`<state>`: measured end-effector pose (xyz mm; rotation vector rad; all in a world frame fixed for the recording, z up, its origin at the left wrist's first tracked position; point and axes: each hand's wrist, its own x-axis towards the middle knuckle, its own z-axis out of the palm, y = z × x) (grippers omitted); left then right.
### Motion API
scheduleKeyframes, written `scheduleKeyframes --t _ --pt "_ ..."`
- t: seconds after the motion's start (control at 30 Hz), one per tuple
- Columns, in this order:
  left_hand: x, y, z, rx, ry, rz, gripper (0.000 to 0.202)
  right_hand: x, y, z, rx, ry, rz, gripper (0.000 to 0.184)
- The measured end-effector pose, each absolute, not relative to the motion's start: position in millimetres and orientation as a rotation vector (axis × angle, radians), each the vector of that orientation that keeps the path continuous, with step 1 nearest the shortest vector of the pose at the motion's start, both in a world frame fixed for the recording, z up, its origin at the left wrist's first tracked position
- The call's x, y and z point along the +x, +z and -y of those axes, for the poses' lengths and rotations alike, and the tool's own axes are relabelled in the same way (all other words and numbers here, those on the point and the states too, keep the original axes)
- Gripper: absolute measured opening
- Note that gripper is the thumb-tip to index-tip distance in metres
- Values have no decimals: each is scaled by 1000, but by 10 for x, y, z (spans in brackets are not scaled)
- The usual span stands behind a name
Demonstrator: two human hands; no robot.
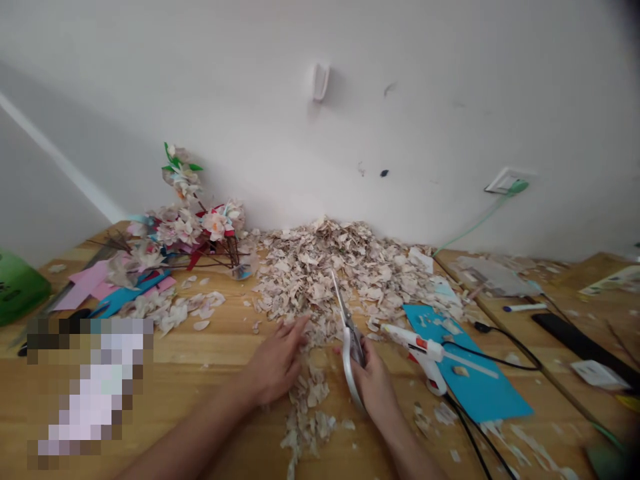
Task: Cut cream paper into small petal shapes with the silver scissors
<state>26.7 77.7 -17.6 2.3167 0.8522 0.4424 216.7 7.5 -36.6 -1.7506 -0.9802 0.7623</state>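
Observation:
My right hand [373, 377] is wrapped round a pair of silver scissors [349, 333]. Their blades point away from me, toward a large heap of dry, pale, petal-like flakes [320, 267] against the wall. My left hand [280, 360] rests at the near edge of that heap, fingers stretched toward the flakes; I see nothing held in it. Between my forearms lies a trail of loose flakes [315, 413] on the wooden table [200, 400]. To the right of the scissors lies a white glue gun [420, 350], partly on a blue sheet [495, 393].
Artificial flower branches [185, 227] stand at the back left, by pink paper [90, 283] and a green container [20, 287]. Black cables [520, 353] run across the right side. A green cord is plugged into a wall socket [510, 181]. A blurred patch covers the lower left.

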Motion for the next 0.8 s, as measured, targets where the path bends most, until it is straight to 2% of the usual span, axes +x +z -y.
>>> scheduleKeyframes --t 0.23,0.47,0.7,0.8 --pt "170 -163 -827 1969 746 -1059 64 2121 -425 -84 -1740 858 969 29" --pt "365 -228 -798 2097 667 -1143 64 2094 -432 -73 -1696 865 1000 31" --pt "391 -326 -807 1801 799 -1190 53 2029 -384 -55 -1585 951 1002 29" --pt "364 -265 -795 1444 825 -1136 49 1989 -372 -60 -1497 1006 960 27"
